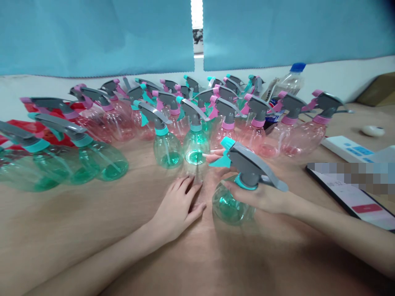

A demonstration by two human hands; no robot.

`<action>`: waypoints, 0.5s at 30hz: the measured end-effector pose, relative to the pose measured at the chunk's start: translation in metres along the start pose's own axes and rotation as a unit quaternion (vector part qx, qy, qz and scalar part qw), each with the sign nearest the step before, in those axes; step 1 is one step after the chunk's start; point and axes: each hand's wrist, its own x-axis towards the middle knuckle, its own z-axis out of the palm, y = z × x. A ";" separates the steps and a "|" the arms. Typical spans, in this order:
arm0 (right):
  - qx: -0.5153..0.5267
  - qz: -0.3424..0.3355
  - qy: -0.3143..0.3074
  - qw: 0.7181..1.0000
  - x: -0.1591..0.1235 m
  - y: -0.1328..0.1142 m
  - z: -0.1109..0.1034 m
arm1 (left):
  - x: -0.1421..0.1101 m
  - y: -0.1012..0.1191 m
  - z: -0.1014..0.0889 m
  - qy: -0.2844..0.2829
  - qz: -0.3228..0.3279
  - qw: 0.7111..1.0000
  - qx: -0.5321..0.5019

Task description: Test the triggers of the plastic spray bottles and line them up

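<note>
Right hand [267, 199] clasps a bulbous translucent bottle [228, 205]; left hand [177, 205] lies spread on the wood-toned table [74, 222].

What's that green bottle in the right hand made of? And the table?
The held bottle looks like shiny plastic: it's see-through with glints. Its gray trigger head seems solid plastic: smooth and opaque. The table, brown with a faint sheen, could be wood or laminate.

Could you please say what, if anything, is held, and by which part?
The right hand holds a green spray bottle by its upper body; the left hand, nothing.
</note>
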 end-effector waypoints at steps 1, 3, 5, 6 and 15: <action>-0.005 0.001 0.001 1.000 0.000 -0.001 0.000 | 0.000 0.000 0.000 0.000 -0.001 1.000 0.000; -0.017 0.002 0.002 1.000 0.000 -0.001 0.000 | 0.000 0.000 0.000 0.002 -0.002 1.000 -0.001; -0.027 0.010 0.004 1.000 -0.001 -0.002 0.000 | 0.000 0.000 0.000 0.004 -0.001 1.000 -0.002; -0.026 0.016 0.005 1.000 -0.001 -0.002 0.000 | 0.000 0.000 0.000 0.003 -0.001 1.000 -0.003; -0.020 0.019 0.004 1.000 0.000 -0.002 -0.001 | 0.000 0.001 0.000 0.001 -0.003 1.000 -0.003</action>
